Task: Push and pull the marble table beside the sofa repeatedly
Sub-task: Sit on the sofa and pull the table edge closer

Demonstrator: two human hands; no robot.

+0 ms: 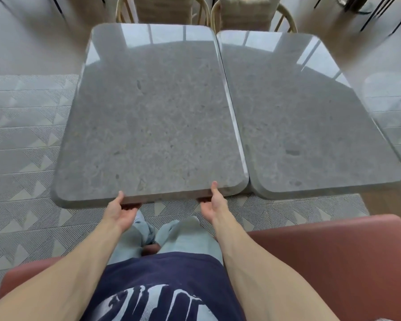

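Observation:
A grey polished marble table (148, 117) with rounded corners stands in front of me on the rug. My left hand (122, 210) grips its near edge left of centre, thumb on top and fingers hidden under the slab. My right hand (211, 202) grips the same edge further right, thumb resting on the top surface, fingers curled beneath. I sit on a reddish sofa (333, 262) with my knees just under the table's near edge.
A second, matching marble table (299, 117) sits tight against the first on its right side. A grey patterned rug (26, 147) covers the floor. Two rattan chairs with cushions (245, 12) stand beyond the tables' far edge.

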